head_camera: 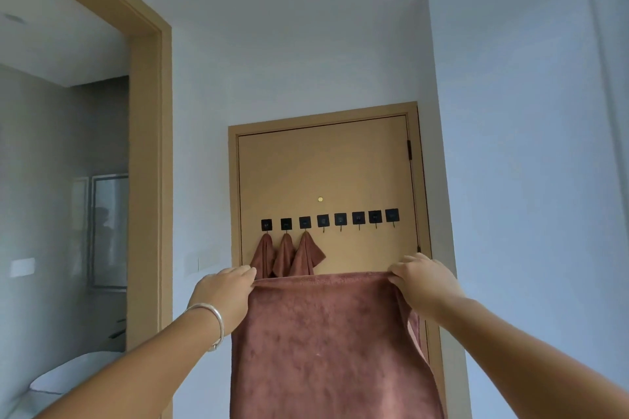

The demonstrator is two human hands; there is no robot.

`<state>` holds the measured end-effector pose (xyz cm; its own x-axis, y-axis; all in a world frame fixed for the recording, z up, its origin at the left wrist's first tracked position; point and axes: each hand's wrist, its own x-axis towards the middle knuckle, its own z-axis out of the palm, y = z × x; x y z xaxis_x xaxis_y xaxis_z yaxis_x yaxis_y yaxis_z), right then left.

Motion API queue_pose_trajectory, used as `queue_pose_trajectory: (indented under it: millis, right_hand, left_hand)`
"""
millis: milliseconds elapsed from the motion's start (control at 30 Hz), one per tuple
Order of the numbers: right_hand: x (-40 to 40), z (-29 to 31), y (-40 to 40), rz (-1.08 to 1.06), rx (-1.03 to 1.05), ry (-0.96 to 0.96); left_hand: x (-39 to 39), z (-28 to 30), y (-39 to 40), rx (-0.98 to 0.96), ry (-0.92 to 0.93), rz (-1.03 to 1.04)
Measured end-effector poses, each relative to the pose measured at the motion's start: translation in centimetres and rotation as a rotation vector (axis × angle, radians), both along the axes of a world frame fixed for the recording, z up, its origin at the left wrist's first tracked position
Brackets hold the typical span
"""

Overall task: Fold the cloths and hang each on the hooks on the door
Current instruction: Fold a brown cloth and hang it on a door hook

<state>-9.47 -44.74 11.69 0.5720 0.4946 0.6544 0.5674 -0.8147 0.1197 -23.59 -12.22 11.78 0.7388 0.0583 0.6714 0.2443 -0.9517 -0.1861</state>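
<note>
Nearest: two forearms reach up and forward, a silver bracelet (213, 320) on the left wrist. The left hand (223, 292) pinches the top left corner of a reddish-brown cloth (326, 343), fingers curled over the edge. The right hand (422, 277) pinches the top right corner the same way. The cloth hangs flat between them, top edge stretched roughly level, the rest dropping out of the bottom of view. A fold of it shows behind the right edge, so it may already be doubled; can't tell for sure.

Further back: a tan door (326, 163), closed, with a row of eight black hooks (358, 218) across it. The three leftmost hooks each carry a small hung cloth (305, 257) of the same colour, bunched and hanging by a corner. Five hooks to the right are bare. A small brass peephole (320, 199) sits above the row. An open doorway (68, 180) is at far left.

Judgement: step in hand is folding, with the fourth cloth. To do it well, keep the top edge taut, bring the two corners together so the edges line up, let the hanging part settle before closing the fold. Then hang it from the fourth hook, next free one, matching the first three.
</note>
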Motion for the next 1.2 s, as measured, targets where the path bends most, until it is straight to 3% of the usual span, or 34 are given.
queue_pose_trajectory:
  millis: [433,667,867,1200]
  right_hand:
    - [18.5,-0.5,4.6,0.013,-0.020,0.003]
    - [27.7,-1.4,9.5,-0.027,-0.046,0.005]
    - [35.4,1.2,14.8,-0.067,-0.026,0.016]
    - [45.2,1.5,22.4,-0.059,0.086,0.020]
  left_hand:
    - [18.3,-0.4,4.2,0.009,-0.005,0.015]
    - [29.6,-1.5,10.0,0.022,-0.027,-0.050]
    - [38.9,-0.1,16.4,0.023,-0.059,-0.131]
    - [50.7,-0.8,24.2,-0.037,0.059,-0.125]
